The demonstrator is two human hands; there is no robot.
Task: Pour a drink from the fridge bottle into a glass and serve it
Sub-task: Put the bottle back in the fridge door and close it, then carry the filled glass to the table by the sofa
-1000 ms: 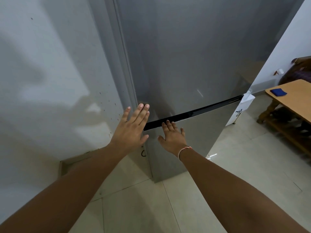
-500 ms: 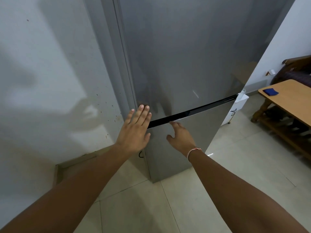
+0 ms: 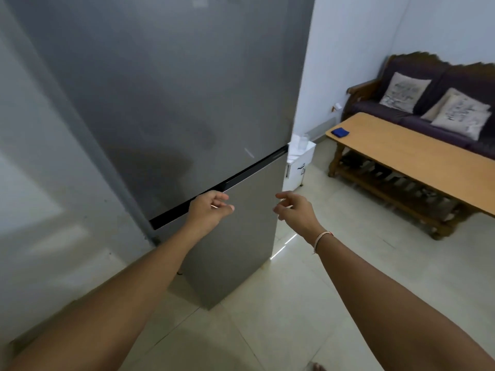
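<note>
Grey steel faces the camera: the fridge [image 3: 187, 103] stands with both doors closed, upper door above and lower door [image 3: 241, 231] below, parted by a dark handle groove [image 3: 254, 171] that runs across the front. No bottle is in view; I judge it sits behind the closed doors, though nothing confirms this.

Left hand [image 3: 209, 210] is at the groove, fingers loosely curled with their tips at or just under the lip of the upper door. Whether they actually hook the edge I cannot tell. Right hand [image 3: 293, 207] hangs in the air just off the right edge of the lower door, fingers loosely curled and holding nothing, touching nothing.

A glass [image 3: 303, 141] stands on a small white cabinet [image 3: 297, 167] just beside the fridge's right side, partly hidden by the door edge. It looks empty, though it is too small to be sure. Farther right, a wooden table [image 3: 415, 156] carries a blue cloth [image 3: 340, 132] near its far left corner; a dark sofa [image 3: 428, 103] with cushions sits behind it, a likely place for serving.

Assessment: the task is at its very start. No door is open, no bottle is out, nothing is poured. Outstanding items: open the door, take the bottle, uncap, fill the glass, and carry it over.
</note>
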